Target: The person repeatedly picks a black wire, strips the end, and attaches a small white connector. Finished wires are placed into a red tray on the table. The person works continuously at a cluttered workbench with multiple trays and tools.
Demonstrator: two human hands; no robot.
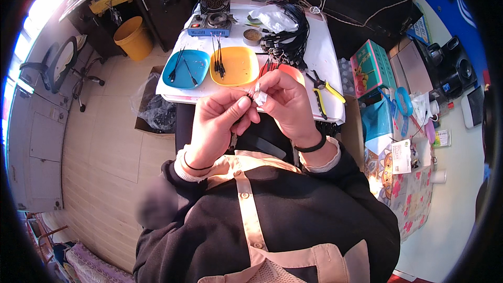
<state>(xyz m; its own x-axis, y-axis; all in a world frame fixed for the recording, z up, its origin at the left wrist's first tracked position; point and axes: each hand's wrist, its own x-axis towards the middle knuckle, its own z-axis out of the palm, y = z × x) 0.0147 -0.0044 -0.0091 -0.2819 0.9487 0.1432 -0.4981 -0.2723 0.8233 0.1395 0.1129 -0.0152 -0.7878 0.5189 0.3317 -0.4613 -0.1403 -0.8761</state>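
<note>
Near the table's front edge, my left hand [222, 118] and my right hand [287, 106] meet, fingertips almost touching. Between the left thumb and fingers is pinched a thin dark cable, mostly hidden by the fingers. A small crumpled white scrap [260, 98], like tissue, is held by my right hand at the cable's end. Beyond them stand a blue dish [177, 80] and a yellow dish [241, 63], each with short black cables in it. Partly covered by my right hand is a red-orange dish [294, 72] with cables.
Yellow-handled pliers [331, 92] lie on the table [325, 36], right of the dishes. Farther back are a blue-based heater [208, 26], a round tin [252, 36] and a black cable bundle [288, 36]. A yellow bin [133, 37] stands on the floor left; boxes [373, 68] stand right.
</note>
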